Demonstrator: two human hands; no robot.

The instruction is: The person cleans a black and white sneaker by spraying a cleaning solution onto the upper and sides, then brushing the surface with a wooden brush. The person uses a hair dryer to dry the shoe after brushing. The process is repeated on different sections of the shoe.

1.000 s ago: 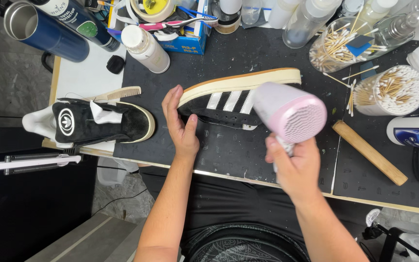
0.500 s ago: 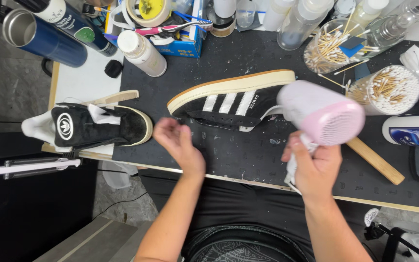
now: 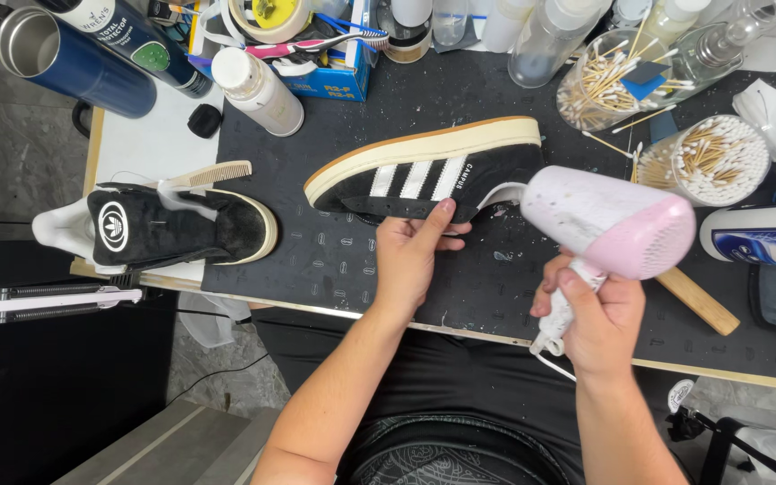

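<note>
Head view is showing the left hand (image 3: pixel 410 260) gripping the black suede sneaker with white stripes and cream sole (image 3: pixel 428 171), fingers curled over its lower edge and thumb pressing on the side. The sneaker is lying on its side on the black work mat (image 3: pixel 334 260). The right hand (image 3: pixel 596 319) is closing fully around the handle of the pink and white hair dryer (image 3: pixel 608 223), just beside the sneaker's heel.

dryer handle (image 3: pixel 557 310) hidden; blue can (image 3: pixel 761 235) cropped
</note>
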